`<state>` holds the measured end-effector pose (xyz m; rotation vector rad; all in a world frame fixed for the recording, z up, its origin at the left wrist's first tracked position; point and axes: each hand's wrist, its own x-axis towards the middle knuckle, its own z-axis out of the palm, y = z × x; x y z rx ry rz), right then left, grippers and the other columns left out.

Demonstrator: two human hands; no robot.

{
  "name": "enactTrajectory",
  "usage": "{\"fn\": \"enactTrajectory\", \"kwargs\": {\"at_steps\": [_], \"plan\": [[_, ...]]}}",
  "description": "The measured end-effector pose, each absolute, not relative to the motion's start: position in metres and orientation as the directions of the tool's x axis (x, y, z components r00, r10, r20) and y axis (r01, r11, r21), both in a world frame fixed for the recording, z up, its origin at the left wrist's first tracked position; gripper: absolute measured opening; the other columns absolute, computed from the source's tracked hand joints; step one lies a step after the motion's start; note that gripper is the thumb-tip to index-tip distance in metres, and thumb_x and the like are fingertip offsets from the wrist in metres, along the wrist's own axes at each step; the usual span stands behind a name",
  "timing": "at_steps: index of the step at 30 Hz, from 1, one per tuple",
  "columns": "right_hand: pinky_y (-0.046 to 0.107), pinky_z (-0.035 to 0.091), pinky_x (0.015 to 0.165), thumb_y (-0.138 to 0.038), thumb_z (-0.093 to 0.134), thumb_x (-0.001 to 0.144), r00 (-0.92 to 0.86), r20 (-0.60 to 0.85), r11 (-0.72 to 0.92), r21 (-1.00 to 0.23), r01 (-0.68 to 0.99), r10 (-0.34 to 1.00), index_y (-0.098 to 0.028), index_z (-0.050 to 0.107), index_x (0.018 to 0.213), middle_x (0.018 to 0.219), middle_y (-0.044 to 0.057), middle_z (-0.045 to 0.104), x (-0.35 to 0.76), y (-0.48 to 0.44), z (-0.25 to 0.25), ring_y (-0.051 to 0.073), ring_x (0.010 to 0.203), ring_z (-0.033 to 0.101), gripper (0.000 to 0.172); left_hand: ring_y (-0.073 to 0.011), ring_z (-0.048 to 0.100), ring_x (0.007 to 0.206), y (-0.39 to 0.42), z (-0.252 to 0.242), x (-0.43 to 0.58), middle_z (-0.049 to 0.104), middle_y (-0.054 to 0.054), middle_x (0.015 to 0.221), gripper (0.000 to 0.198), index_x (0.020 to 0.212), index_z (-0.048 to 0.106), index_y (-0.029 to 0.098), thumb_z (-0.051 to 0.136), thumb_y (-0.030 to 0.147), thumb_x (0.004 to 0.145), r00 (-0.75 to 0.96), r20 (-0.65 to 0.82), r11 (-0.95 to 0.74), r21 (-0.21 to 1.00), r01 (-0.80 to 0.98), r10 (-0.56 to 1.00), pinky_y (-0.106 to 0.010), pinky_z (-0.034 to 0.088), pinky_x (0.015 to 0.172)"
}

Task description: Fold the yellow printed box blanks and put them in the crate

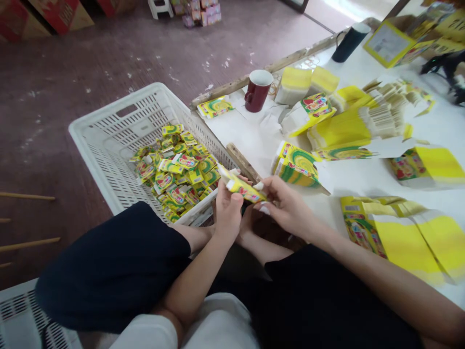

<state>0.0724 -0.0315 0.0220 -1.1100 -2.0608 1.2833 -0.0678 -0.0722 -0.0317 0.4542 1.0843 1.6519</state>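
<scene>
A small yellow printed carton [244, 189] is held between both hands above my lap, its white flap sticking up at the left end. My left hand [229, 206] grips it from the left, thumb on the near side. At the carton's right end, the fingers of my right hand [281, 198] are closed on it. Just left of my hands stands a white plastic crate [119, 121] with many small yellow cartons [181, 167] heaped inside. On the table to the right is a stack of flat printed cartons [298, 165].
The white-covered table [330, 177] carries several more carton stacks [410, 232], a maroon mug [258, 92] and a dark mug [350, 42]. A wooden edge strip [242, 162] borders the table near my hands. Cardboard boxes [61, 14] stand on the floor at far left.
</scene>
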Motion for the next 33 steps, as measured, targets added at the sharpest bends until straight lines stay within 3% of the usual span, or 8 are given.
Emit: {"fn": "enactTrajectory", "kwargs": {"at_steps": [4, 10, 14, 18, 22, 27, 30, 33], "plan": [[0.032, 0.048, 0.063, -0.025, 0.06, 0.092, -0.513, 0.082, 0.333, -0.845, 0.418, 0.854, -0.025, 0.061, 0.094, 0.081, 0.0, 0.064, 0.093, -0.015, 0.034, 0.018, 0.071, 0.06, 0.002, -0.0213, 0.074, 0.093, -0.073, -0.032, -0.071, 0.077, -0.002, 0.095, 0.028, 0.092, 0.073, 0.023, 0.08, 0.048, 0.082, -0.41, -0.132, -0.114, 0.846, -0.522, 0.903, -0.035, 0.06, 0.089], [0.039, 0.051, 0.074, -0.015, 0.056, 0.093, -0.504, 0.357, 0.618, -0.466, 0.634, 0.786, -0.027, 0.07, 0.097, 0.087, 0.003, 0.072, 0.116, -0.001, 0.04, 0.023, 0.08, 0.063, 0.019, -0.0242, 0.073, 0.111, -0.068, -0.015, -0.097, 0.078, -0.007, 0.116, 0.042, 0.114, 0.072, 0.025, 0.069, 0.058, 0.089, -0.431, -0.027, -0.195, 0.865, -0.462, 0.902, -0.04, 0.055, 0.103], [0.045, 0.05, 0.091, -0.014, 0.055, 0.097, -0.72, 0.371, 0.809, -0.228, 0.542, 0.587, -0.032, 0.071, 0.1, 0.093, 0.002, 0.074, 0.115, -0.008, 0.043, 0.024, 0.089, 0.063, 0.025, -0.0313, 0.055, 0.14, -0.069, 0.0, -0.115, 0.067, -0.011, 0.139, 0.077, 0.131, 0.065, 0.026, 0.094, 0.048, 0.063, -0.247, 0.126, -0.185, 0.956, -0.23, 0.961, -0.044, 0.035, 0.123], [0.055, 0.037, 0.117, -0.018, 0.06, 0.095, -0.762, 0.424, 0.869, -0.175, 0.462, 0.49, -0.038, 0.06, 0.123, 0.111, 0.002, 0.071, 0.105, -0.023, 0.047, 0.028, 0.112, 0.063, 0.034, -0.0355, 0.064, 0.122, -0.072, 0.0, -0.105, 0.07, -0.011, 0.126, 0.085, 0.131, 0.064, 0.023, 0.099, 0.031, 0.055, 0.029, 0.017, -0.016, 1.0, -0.015, 0.999, -0.046, 0.046, 0.11], [0.066, 0.035, 0.117, -0.043, 0.071, 0.089, -0.411, 0.524, 0.652, -0.449, 0.61, 0.746, -0.029, 0.035, 0.153, 0.149, 0.018, 0.048, 0.102, -0.025, 0.041, 0.043, 0.141, 0.045, 0.074, -0.0302, 0.066, 0.109, -0.075, -0.006, -0.089, 0.07, -0.008, 0.119, 0.068, 0.132, 0.06, 0.023, 0.088, 0.034, 0.071, -0.081, 0.068, -0.055, 0.986, 0.157, 0.994, -0.039, 0.051, 0.098], [0.055, 0.057, 0.101, -0.061, 0.05, 0.099, -0.489, -0.077, 0.116, -0.929, 0.352, 0.869, -0.024, 0.065, 0.128, 0.122, 0.011, 0.073, 0.092, -0.025, 0.027, 0.035, 0.117, 0.068, 0.049, -0.0319, 0.066, 0.116, -0.083, -0.014, -0.079, 0.066, -0.012, 0.127, 0.072, 0.135, 0.054, 0.022, 0.086, 0.031, 0.072, -0.102, 0.168, -0.147, 0.97, 0.192, 0.98, -0.038, 0.051, 0.1], [0.05, 0.055, 0.107, -0.062, 0.061, 0.093, -0.556, -0.301, -0.232, -0.953, 0.193, 0.775, -0.027, 0.07, 0.126, 0.121, 0.007, 0.076, 0.087, -0.03, 0.022, 0.031, 0.118, 0.069, 0.048, -0.0318, 0.066, 0.117, -0.084, -0.021, -0.077, 0.063, -0.012, 0.127, 0.067, 0.132, 0.051, 0.022, 0.082, 0.027, 0.072, -0.015, 0.282, -0.263, 0.913, 0.311, 0.959, -0.041, 0.054, 0.098], [0.049, 0.051, 0.114, -0.06, 0.072, 0.086, -0.575, -0.329, -0.297, -0.942, 0.153, 0.749, -0.031, 0.067, 0.134, 0.132, 0.005, 0.072, 0.088, -0.031, 0.023, 0.03, 0.127, 0.065, 0.056, -0.0291, 0.065, 0.118, -0.083, -0.023, -0.078, 0.06, -0.011, 0.129, 0.064, 0.13, 0.045, 0.023, 0.073, 0.019, 0.072, 0.116, 0.42, -0.43, 0.809, 0.402, 0.9, -0.04, 0.056, 0.094]]}}
